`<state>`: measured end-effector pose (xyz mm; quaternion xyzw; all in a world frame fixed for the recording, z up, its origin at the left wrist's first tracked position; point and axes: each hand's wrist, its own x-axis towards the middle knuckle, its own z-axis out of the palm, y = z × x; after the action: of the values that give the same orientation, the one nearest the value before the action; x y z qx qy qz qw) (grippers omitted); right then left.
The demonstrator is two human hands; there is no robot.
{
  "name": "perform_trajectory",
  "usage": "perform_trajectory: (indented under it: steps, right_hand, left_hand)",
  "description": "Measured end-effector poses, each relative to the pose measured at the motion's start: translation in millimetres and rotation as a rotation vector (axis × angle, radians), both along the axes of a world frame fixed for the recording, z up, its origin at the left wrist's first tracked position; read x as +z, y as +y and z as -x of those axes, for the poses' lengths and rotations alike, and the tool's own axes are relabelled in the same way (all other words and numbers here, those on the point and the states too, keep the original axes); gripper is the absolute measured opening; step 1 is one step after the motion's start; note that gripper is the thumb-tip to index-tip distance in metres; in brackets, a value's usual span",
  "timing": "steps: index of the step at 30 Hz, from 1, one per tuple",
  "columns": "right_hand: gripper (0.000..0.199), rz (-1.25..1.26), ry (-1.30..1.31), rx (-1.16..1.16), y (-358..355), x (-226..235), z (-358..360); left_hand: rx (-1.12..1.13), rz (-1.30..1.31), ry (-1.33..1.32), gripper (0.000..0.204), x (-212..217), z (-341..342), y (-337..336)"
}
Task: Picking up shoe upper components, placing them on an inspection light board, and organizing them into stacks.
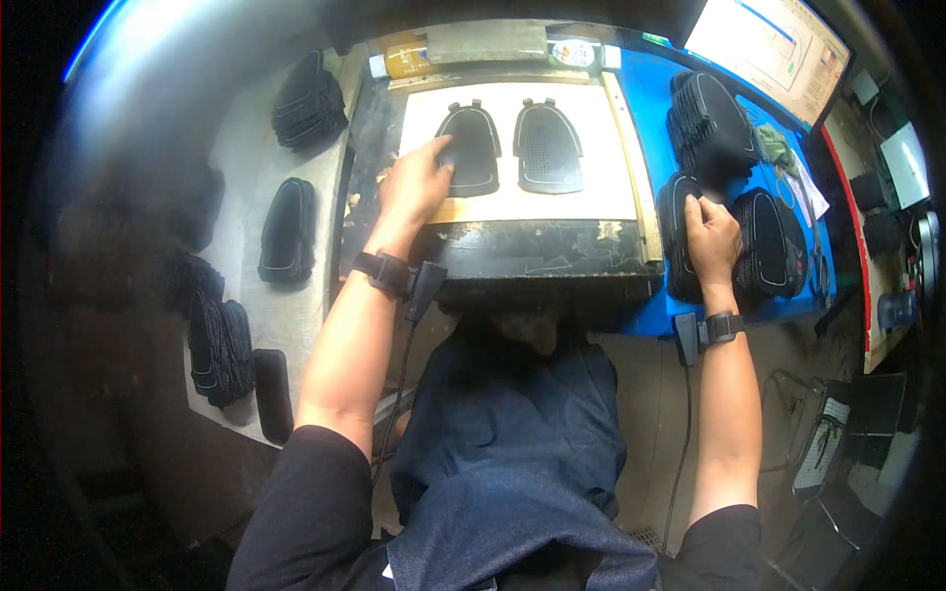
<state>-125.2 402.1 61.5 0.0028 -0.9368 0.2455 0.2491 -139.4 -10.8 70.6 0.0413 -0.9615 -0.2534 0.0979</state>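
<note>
Two black, rounded, shoe-upper-like panels lie side by side on a white board. My left hand [419, 182] has its fingertips at the outer edge of the left panel [473, 153], index finger and thumb apart. The right panel [549, 148] shows a dotted patch, and no hand touches it. Over on the blue surface, my right hand [714, 236] is closed on the edge of a black panel [677, 222] in the near-left stack, thumb on top. Its other fingers are curled and partly hidden.
The white board [601, 202] sits between wooden strips. More panel stacks stand on the blue surface [645, 118], including a near-right stack [769, 241]. Others lie on the left table [241, 246], beside a phone-like black slab [273, 394]. A lit screen [769, 44] stands far right.
</note>
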Motion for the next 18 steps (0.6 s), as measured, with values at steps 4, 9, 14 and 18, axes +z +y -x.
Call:
perform_trajectory:
  steps: [4, 9, 14, 18]
  right_hand:
    - [0.035, -0.008, -0.003, 0.002, 0, 0, 1]
    - [0.035, -0.021, -0.008, -0.007, 0, 1, -1]
    - [0.035, -0.02, -0.022, -0.018, 0, 1, 0]
    - [0.036, -0.017, -0.008, -0.024, 0, 0, -1]
  left_hand:
    - [-0.006, -0.077, -0.034, 0.047, -1, 0, 0]
    - [-0.07, 0.041, 0.089, 0.044, -7, -2, -2]
    - [-0.038, 0.132, 0.018, 0.039, 1, -9, 6]
    - [0.007, 0.257, -0.055, 0.036, 9, -21, 18]
